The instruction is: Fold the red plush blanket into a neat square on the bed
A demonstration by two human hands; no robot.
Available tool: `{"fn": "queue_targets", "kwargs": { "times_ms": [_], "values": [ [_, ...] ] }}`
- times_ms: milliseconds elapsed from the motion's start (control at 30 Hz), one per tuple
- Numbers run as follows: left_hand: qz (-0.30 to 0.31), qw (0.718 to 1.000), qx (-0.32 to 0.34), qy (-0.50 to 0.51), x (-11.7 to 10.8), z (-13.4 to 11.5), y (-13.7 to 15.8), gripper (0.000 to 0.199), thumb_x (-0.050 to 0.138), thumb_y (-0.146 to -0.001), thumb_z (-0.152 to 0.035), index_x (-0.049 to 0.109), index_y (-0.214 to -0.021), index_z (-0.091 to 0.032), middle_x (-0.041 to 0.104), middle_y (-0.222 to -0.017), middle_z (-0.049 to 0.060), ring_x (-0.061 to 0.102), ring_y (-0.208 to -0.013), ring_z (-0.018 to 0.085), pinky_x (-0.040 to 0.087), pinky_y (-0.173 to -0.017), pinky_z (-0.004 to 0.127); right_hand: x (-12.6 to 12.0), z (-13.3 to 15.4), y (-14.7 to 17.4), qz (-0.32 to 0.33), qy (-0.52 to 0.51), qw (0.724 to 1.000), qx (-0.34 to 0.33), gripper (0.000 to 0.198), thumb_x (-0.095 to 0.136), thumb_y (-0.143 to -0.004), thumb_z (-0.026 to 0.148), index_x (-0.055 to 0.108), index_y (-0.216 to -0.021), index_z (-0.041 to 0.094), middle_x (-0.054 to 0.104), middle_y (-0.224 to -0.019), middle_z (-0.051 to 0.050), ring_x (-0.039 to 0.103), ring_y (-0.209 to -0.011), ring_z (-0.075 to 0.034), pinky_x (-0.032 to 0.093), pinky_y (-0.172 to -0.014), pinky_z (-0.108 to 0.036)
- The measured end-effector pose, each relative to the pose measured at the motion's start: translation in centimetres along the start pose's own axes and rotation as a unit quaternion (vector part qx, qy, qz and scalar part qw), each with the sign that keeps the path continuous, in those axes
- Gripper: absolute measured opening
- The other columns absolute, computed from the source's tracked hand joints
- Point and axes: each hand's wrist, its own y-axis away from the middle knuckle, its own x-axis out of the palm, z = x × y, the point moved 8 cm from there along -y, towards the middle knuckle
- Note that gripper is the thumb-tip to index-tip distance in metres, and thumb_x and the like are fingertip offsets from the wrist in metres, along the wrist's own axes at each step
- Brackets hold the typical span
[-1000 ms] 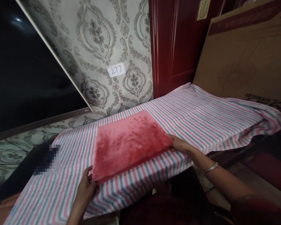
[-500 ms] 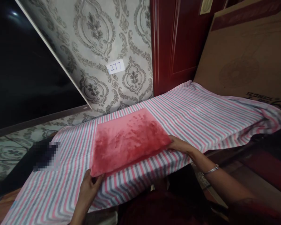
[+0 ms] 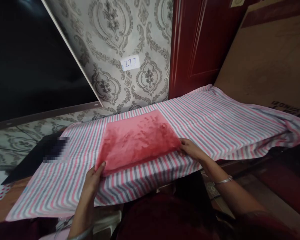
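A pink-red plush cloth (image 3: 137,140), which looks like a cushion cover, lies flat with darker brushed patches in its pile. Under it spreads a pink, grey and white striped sheet (image 3: 215,116). My left hand (image 3: 93,178) pinches the cloth's near left corner, thumb on top. At the near right corner my right hand (image 3: 190,149) grips the edge, its fingers partly tucked beneath. A silver bangle circles the right wrist.
A dark television screen (image 3: 35,63) stands at the back left. Behind are patterned wallpaper with a paper label (image 3: 130,62) reading 277, and a dark red door (image 3: 197,43). A large cardboard box (image 3: 272,56) leans at the right. A blurred dark item (image 3: 56,150) lies at left.
My left thumb has moved up onto the cloth's corner, and that corner sits slightly higher. The right hand keeps its grip. The whole view has shifted a little.
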Motion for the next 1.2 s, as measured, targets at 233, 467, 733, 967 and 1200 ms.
{"fn": "queue_targets", "kwargs": {
  "times_ms": [233,467,733,967,1200],
  "values": [
    [0.053,0.998,-0.018,-0.019,0.2,0.4,0.3,0.057,0.075,-0.062,-0.068,0.071,-0.08,-0.015,0.073,-0.071,0.01,0.072,-0.077,0.031,0.056,-0.066,0.036,-0.2,-1.0,0.6,0.006,-0.006,1.0,0.025,0.045,0.062,-0.072,0.061,0.058,-0.09,0.02,0.056,-0.054,0.003,0.053,-0.049,-0.014,0.039,-0.048,-0.026],
    [0.059,0.997,-0.011,-0.044,0.5,0.5,0.3,0.06,0.073,-0.062,-0.074,0.068,-0.079,-0.016,0.064,-0.058,0.003,0.068,-0.067,0.028,0.056,-0.064,0.037,0.0,-0.3,1.1,0.023,-0.015,1.0,-0.01,0.043,0.06,-0.08,0.058,0.064,-0.098,0.019,0.061,-0.061,0.001,0.054,-0.054,-0.015,0.044,-0.055,-0.028],
    [0.075,0.997,-0.008,-0.036,-0.5,0.1,0.1,0.066,0.069,-0.061,-0.08,0.071,-0.088,-0.019,0.075,-0.08,0.007,0.071,-0.09,0.031,0.059,-0.081,0.041,-2.3,-0.1,2.0,-0.111,0.029,0.992,-0.051,0.059,0.042,-0.091,0.067,0.068,-0.11,0.018,0.066,-0.071,-0.004,0.061,-0.061,-0.02,0.05,-0.056,-0.032],
    [0.02,0.997,0.015,-0.077,-0.5,-0.2,-0.5,0.076,0.063,-0.061,-0.083,0.07,-0.102,-0.019,0.076,-0.107,0.011,0.067,-0.111,0.035,0.051,-0.103,0.046,0.3,4.1,3.8,-0.097,0.236,0.938,-0.233,0.091,0.069,-0.082,0.059,0.032,-0.158,0.025,0.042,-0.157,-0.013,0.044,-0.14,-0.035,0.042,-0.112,-0.051],
    [0.017,0.995,0.019,-0.093,-0.2,-0.3,-0.4,0.081,0.06,-0.059,-0.086,0.07,-0.1,-0.016,0.077,-0.097,0.013,0.071,-0.098,0.035,0.057,-0.091,0.046,0.0,1.3,1.6,-0.239,0.243,0.917,-0.208,0.073,0.056,-0.076,0.03,0.049,-0.148,0.014,0.057,-0.145,-0.014,0.054,-0.132,-0.032,0.044,-0.112,-0.046]
  ]
}}
